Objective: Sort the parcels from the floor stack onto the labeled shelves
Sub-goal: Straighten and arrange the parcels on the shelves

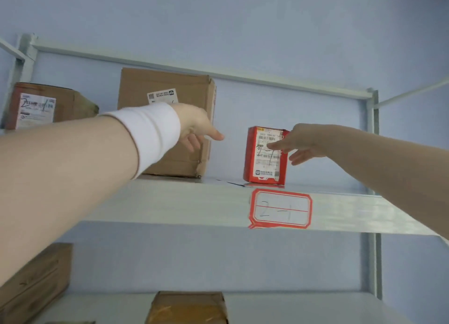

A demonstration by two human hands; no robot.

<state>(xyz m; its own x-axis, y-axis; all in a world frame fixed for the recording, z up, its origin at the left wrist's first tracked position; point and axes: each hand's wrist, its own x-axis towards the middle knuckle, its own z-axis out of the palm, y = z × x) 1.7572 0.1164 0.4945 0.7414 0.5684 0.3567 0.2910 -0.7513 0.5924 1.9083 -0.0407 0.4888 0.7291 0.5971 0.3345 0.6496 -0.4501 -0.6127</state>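
Note:
A small red parcel (264, 155) with a white shipping label stands upright on the pale shelf (184, 202), just above the red-framed tag reading "2-1" (280, 208). My right hand (300, 142) reaches in from the right, fingers apart, its fingertips in front of the parcel's label without gripping it. My left hand (195, 127), with a white wristband, hangs open in front of a large brown cardboard box (167, 122) left of the red parcel and holds nothing.
Another brown box with a label (46, 105) sits at the shelf's far left. On the shelf below lie a brown box at the left (34, 282) and a taped one in the middle (189, 308). A metal upright (373, 139) bounds the shelf on the right.

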